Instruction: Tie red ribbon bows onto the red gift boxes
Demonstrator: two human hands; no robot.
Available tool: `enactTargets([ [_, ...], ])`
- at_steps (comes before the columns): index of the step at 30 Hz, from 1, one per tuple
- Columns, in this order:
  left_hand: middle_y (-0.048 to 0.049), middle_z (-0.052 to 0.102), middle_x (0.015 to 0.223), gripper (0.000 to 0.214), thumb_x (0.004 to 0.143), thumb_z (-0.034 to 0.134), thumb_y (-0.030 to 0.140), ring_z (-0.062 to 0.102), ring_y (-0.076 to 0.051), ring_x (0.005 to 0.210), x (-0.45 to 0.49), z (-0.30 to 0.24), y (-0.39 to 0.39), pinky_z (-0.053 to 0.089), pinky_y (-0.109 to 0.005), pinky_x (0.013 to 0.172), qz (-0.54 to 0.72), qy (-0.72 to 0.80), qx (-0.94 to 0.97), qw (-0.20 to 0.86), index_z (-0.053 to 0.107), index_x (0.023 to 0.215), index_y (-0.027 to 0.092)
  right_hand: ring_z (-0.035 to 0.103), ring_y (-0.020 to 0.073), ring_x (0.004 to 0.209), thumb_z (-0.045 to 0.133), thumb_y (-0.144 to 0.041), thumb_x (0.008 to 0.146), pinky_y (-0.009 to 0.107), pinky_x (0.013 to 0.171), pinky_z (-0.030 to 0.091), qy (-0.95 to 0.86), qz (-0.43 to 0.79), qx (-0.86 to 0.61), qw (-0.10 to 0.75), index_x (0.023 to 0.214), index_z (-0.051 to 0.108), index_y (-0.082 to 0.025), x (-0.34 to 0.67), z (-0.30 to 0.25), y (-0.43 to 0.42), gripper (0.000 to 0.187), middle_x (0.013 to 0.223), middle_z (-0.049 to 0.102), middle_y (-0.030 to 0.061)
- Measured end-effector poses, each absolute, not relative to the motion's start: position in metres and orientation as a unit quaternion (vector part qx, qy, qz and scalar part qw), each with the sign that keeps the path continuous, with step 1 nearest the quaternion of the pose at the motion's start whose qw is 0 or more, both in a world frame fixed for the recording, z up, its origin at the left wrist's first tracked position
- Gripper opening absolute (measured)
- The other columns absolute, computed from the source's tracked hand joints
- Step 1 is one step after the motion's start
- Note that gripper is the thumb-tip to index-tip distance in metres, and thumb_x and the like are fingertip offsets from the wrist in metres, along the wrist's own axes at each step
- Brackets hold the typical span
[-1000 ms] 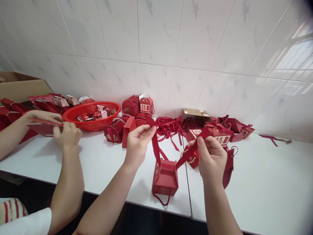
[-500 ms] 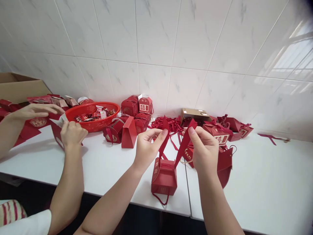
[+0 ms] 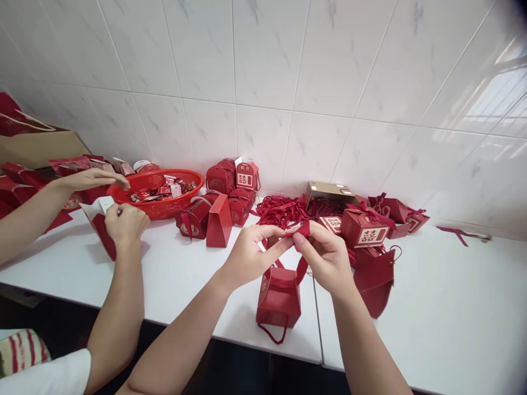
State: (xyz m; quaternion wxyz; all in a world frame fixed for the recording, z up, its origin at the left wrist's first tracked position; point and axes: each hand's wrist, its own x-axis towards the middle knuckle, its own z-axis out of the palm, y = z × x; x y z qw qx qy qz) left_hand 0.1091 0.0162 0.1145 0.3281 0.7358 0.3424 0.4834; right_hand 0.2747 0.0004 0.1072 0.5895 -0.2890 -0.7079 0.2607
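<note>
Ribbon (image 3: 302,227): pinching both ends with fingertips of left hand (image 3: 247,255) and right hand (image 3: 327,258), just above red gift box (image 3: 279,299) standing near front edge of white table (image 3: 185,274). Advisably holding tension equal and centring crossing over box.

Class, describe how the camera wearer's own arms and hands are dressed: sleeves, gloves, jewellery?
The left hand and right hand are bare: no gloves, rings, watch or bracelets show. Both forearms run uncovered to the picture's lower edge; no sleeve shows. The white sleeve at lower left is another person's.
</note>
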Motion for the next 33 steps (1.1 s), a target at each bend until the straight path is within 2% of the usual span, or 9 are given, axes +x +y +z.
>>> enactTargets([
  [4, -0.0002, 0.06, 0.059, 0.028, 0.083, 0.062, 0.033, 0.055, -0.015, 0.061, 0.097, 0.115, 0.02, 0.044, -0.027, 0.062, 0.422, 0.315, 0.718, 0.455, 0.066, 0.06, 0.018, 0.067, 0.0146, 0.071, 0.051, -0.017, 0.094, 0.028, 0.066, 0.055, -0.78, 0.21, -0.245, 0.536, 0.102, 0.072, -0.025, 0.288, 0.101, 0.007, 0.024, 0.081, 0.071, 0.0017],
  [8, -0.0041, 0.066, 0.067, 0.022, 0.079, 0.067, 0.037, 0.062, -0.02, 0.072, 0.091, 0.107, 0.024, 0.05, -0.032, 0.07, 0.458, 0.296, 0.573, 0.612, 0.072, 0.068, 0.018, 0.069, 0.0174, 0.091, 0.046, -0.014, 0.095, 0.032, 0.079, 0.057, -0.837, 0.075, -0.236, 0.487, 0.109, 0.071, -0.027, 0.297, 0.097, 0.012, 0.032, 0.102, 0.072, 0.0053],
  [11, -0.0065, 0.07, 0.074, 0.028, 0.083, 0.064, 0.041, 0.066, -0.022, 0.078, 0.09, 0.104, 0.023, 0.051, -0.036, 0.079, 0.447, 0.277, 0.571, 0.631, 0.073, 0.069, 0.018, 0.068, 0.0187, 0.095, 0.049, -0.011, 0.093, 0.032, 0.083, 0.057, -0.839, 0.027, -0.225, 0.494, 0.113, 0.07, -0.026, 0.296, 0.096, 0.012, 0.033, 0.103, 0.072, 0.0073],
  [14, -0.0095, 0.074, 0.089, 0.031, 0.088, 0.057, 0.042, 0.067, -0.025, 0.09, 0.089, 0.103, 0.016, 0.049, -0.039, 0.088, 0.441, 0.295, 0.655, 0.537, 0.076, 0.081, 0.019, 0.066, 0.02, 0.101, 0.049, -0.006, 0.091, 0.033, 0.084, 0.056, -0.823, 0.01, -0.236, 0.517, 0.116, 0.069, -0.027, 0.294, 0.091, 0.009, 0.038, 0.111, 0.069, 0.009],
  [17, -0.0085, 0.074, 0.106, 0.021, 0.084, 0.063, 0.036, 0.061, -0.029, 0.109, 0.081, 0.095, 0.006, 0.036, -0.045, 0.103, 0.47, 0.379, 0.737, 0.304, 0.076, 0.095, 0.024, 0.066, 0.0212, 0.101, 0.053, -0.007, 0.089, 0.033, 0.081, 0.056, -0.766, 0.009, -0.293, 0.572, 0.113, 0.07, -0.028, 0.299, 0.075, 0.001, 0.036, 0.113, 0.068, 0.0082],
  [21, -0.0049, 0.075, 0.105, 0.021, 0.083, 0.061, 0.033, 0.06, -0.032, 0.113, 0.046, 0.057, -0.006, 0.023, -0.052, 0.107, 0.447, 0.514, 0.73, 0.06, 0.074, 0.099, 0.031, 0.066, 0.0189, 0.071, 0.061, -0.024, 0.088, 0.028, 0.063, 0.052, -0.623, 0.022, -0.467, 0.627, 0.085, 0.071, -0.02, 0.33, 0.027, -0.024, 0.011, 0.079, 0.07, 0.0041],
  [23, -0.0073, 0.075, 0.105, 0.022, 0.08, 0.063, 0.036, 0.061, -0.035, 0.111, 0.019, 0.026, -0.012, 0.025, -0.055, 0.103, 0.409, 0.598, 0.689, 0.028, 0.075, 0.097, 0.03, 0.058, 0.0171, 0.055, 0.061, -0.038, 0.087, 0.028, 0.052, 0.046, -0.546, 0.024, -0.579, 0.605, 0.07, 0.065, -0.019, 0.353, -0.005, -0.043, 0.026, 0.062, 0.062, 0.0017],
  [27, -0.01, 0.075, 0.103, 0.022, 0.075, 0.067, 0.041, 0.063, -0.037, 0.107, -0.022, -0.03, -0.028, 0.034, -0.055, 0.094, 0.315, 0.707, 0.628, 0.084, 0.076, 0.09, 0.028, 0.059, 0.0222, 0.057, 0.058, -0.065, 0.078, 0.035, 0.058, 0.047, -0.456, 0.002, -0.733, 0.504, 0.07, 0.066, -0.021, 0.389, -0.049, -0.08, 0.046, 0.071, 0.067, 0.0064],
  [33, -0.0086, 0.064, 0.126, 0.017, 0.079, 0.061, 0.041, 0.041, -0.037, 0.133, 0.006, -0.039, -0.028, 0.032, -0.056, 0.103, 0.37, 0.653, 0.653, 0.102, 0.07, 0.083, 0.026, 0.064, 0.028, 0.086, 0.055, -0.054, 0.087, 0.041, 0.08, 0.049, -0.465, -0.015, -0.688, 0.557, 0.099, 0.067, -0.018, 0.377, -0.035, -0.083, 0.04, 0.099, 0.069, 0.0138],
])
